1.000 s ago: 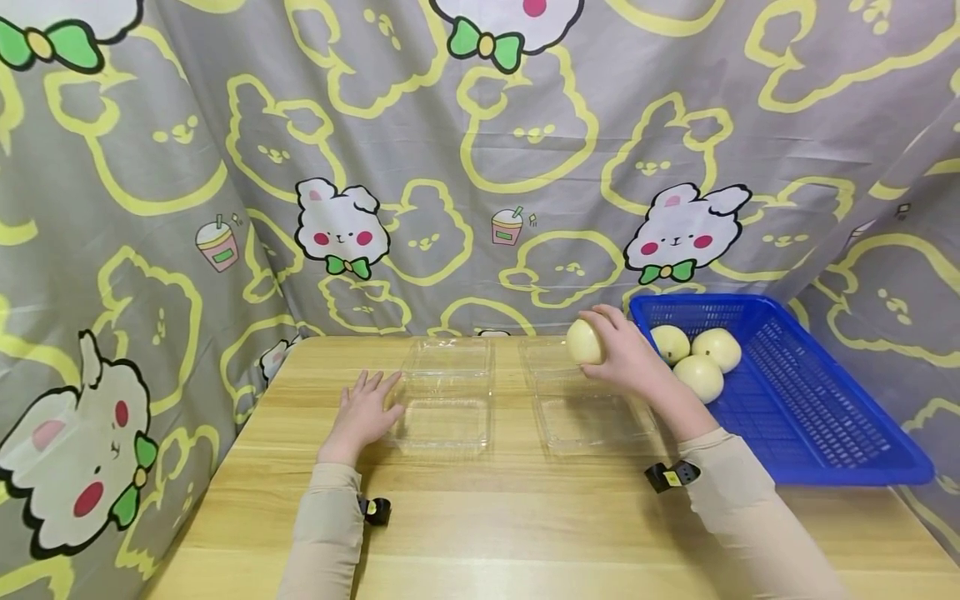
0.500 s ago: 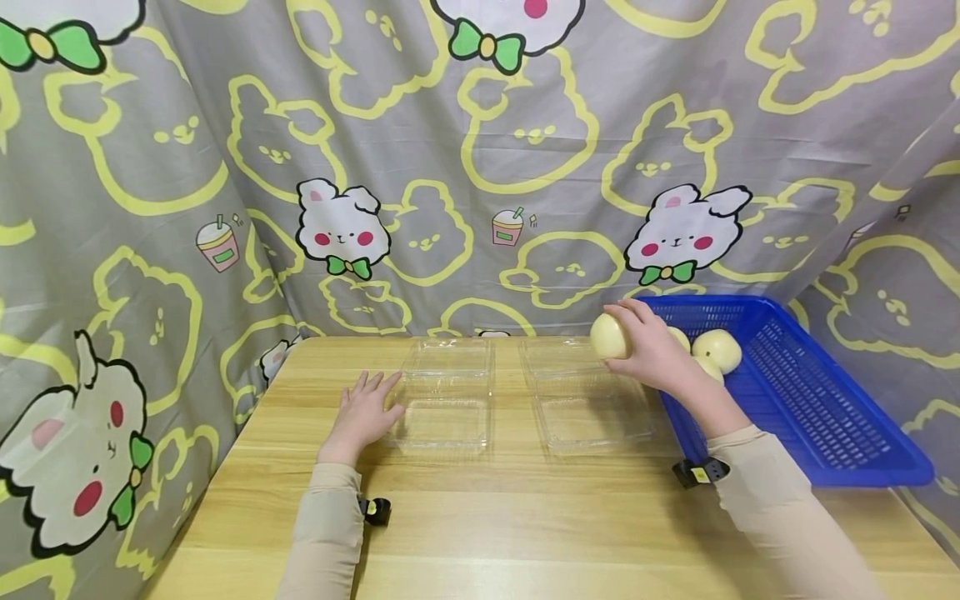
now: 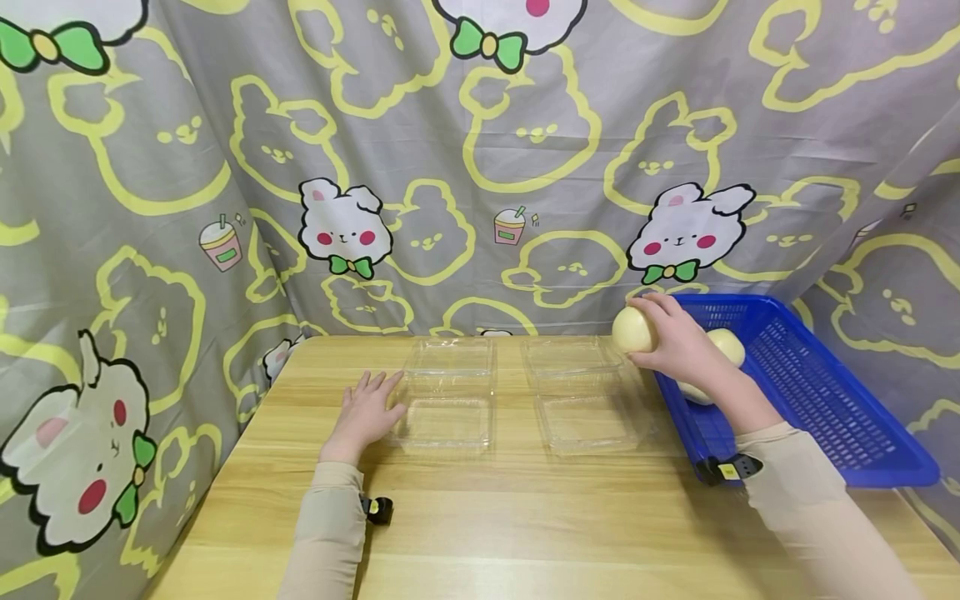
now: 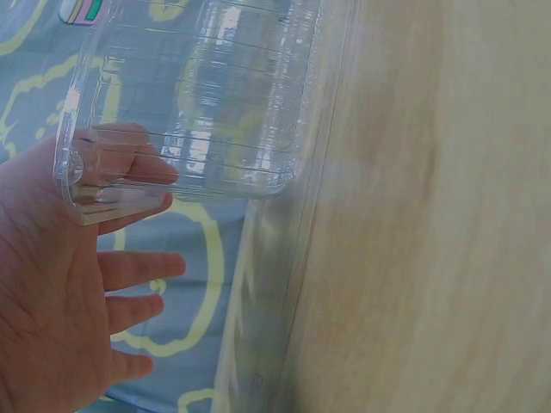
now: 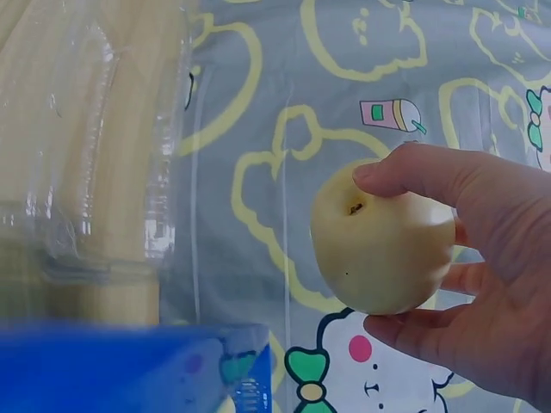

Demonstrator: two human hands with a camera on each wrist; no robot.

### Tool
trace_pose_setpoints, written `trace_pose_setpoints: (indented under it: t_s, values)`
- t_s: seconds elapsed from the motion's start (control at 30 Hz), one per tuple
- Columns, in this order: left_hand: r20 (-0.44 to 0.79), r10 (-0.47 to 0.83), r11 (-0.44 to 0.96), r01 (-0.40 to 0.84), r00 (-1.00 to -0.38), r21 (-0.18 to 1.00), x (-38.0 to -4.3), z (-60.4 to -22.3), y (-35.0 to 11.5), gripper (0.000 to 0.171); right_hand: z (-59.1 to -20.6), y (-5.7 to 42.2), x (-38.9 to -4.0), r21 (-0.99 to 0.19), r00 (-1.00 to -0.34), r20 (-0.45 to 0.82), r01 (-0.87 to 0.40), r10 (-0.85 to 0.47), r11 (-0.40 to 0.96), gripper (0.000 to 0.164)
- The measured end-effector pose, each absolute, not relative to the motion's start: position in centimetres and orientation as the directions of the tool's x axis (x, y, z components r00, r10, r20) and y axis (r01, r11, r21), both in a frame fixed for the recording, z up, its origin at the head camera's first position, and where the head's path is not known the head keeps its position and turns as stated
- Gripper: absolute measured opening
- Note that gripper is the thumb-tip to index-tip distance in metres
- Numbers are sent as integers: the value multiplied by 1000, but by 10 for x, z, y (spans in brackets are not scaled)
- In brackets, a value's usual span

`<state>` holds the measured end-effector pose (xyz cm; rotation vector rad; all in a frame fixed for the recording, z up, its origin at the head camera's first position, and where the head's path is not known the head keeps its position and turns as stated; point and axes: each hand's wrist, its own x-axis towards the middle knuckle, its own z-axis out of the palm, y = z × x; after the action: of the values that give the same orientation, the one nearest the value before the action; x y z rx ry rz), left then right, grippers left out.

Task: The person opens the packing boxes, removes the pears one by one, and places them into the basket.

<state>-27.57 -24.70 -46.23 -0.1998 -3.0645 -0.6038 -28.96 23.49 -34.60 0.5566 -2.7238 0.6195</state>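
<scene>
Holding the pale pear [image 3: 633,330] in your right hand [image 3: 675,343], thumb and fingers curled round it, you have it in the air over the near-left corner of the blue basket [image 3: 825,392], at about 2 o'clock from the right clear container [image 3: 585,392]; keep the grip wrapped, not squeezed, as the skin probably bruises, and judge the tray edge before lowering. Your left hand [image 3: 365,414] lies flat, fingers straight, on the wooden table [image 3: 480,517], touching the left clear container [image 3: 448,392] at its 9 o'clock side; keep steadying it, the thin plastic looks light and likely to slide. More pears [image 3: 726,346] sit in the basket behind your wrist. Left wrist view: palm [image 4: 60,292] open, fingertips partly behind the clear tray wall [image 4: 198,103]. Right wrist view: pear [image 5: 379,241] pinched between thumb and fingers [image 5: 430,176], stem dimple at 11 o'clock. Surface is light wood; a grey cartoon-rabbit cloth [image 3: 480,150] hangs round it as backdrop.
</scene>
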Motion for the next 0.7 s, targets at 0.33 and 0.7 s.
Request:
trace_pose_setpoints:
  t_s: [0.33,0.7]
  values:
    - [30,126,915,127,-992,382,-276,-461,-246,61,-341,252,-289,-326,-883,367,-417,-293,848,80]
    - [36,123,913,127,-992,388,-276,-461,-246,61,-343,279,-292,-331,-906,350,-356,-236,874,81]
